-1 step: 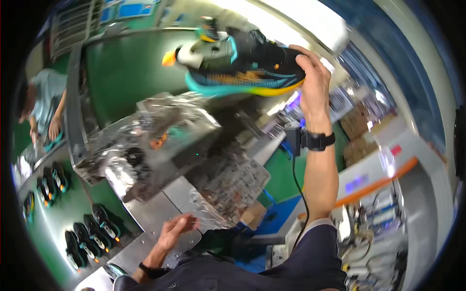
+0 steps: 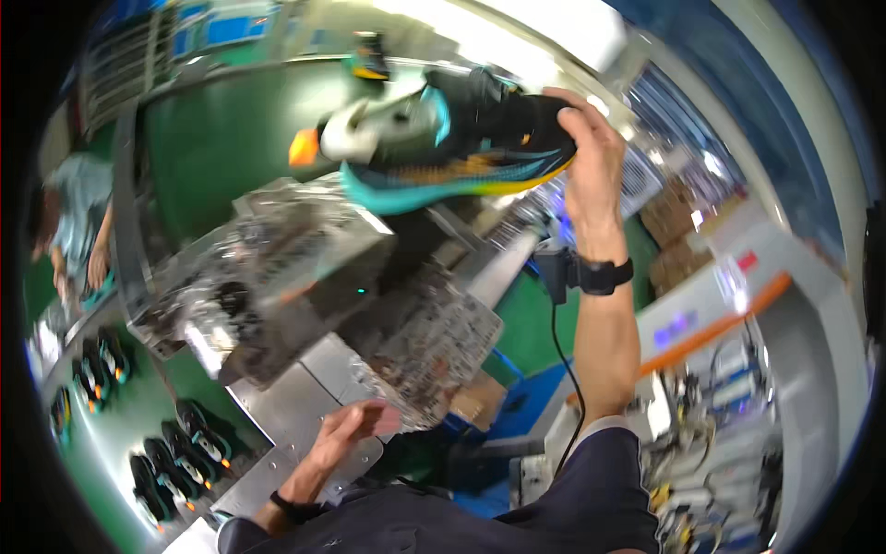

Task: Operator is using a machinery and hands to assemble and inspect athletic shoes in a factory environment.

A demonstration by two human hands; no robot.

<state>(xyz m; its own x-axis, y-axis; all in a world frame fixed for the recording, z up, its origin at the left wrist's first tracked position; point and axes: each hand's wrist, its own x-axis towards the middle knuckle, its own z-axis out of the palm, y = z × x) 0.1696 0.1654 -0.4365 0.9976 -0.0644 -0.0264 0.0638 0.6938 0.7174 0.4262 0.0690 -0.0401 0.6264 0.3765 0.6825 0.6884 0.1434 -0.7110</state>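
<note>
Overhead, the right hand [image 2: 591, 152] clamps its grip on the heel of a black and teal sneaker [image 2: 443, 138], sole turned toward the camera, likely so the underside can be looked over. That arm stretches up toward 1 o'clock, almost straight, with a dark wristband [image 2: 604, 274] on it. The left hand [image 2: 346, 434] hovers low at 7 o'clock, palm open and holding nothing, just above the metal table [image 2: 286, 406]. More sneakers [image 2: 171, 452] lie in pairs on a green belt [image 2: 111, 425] at 8 o'clock.

shoe [image 2: 443, 138] heel hidden under right hand [image 2: 591, 157], metal machine [image 2: 277, 268] motion-blurred, left hand [image 2: 346, 434] blurred
</note>
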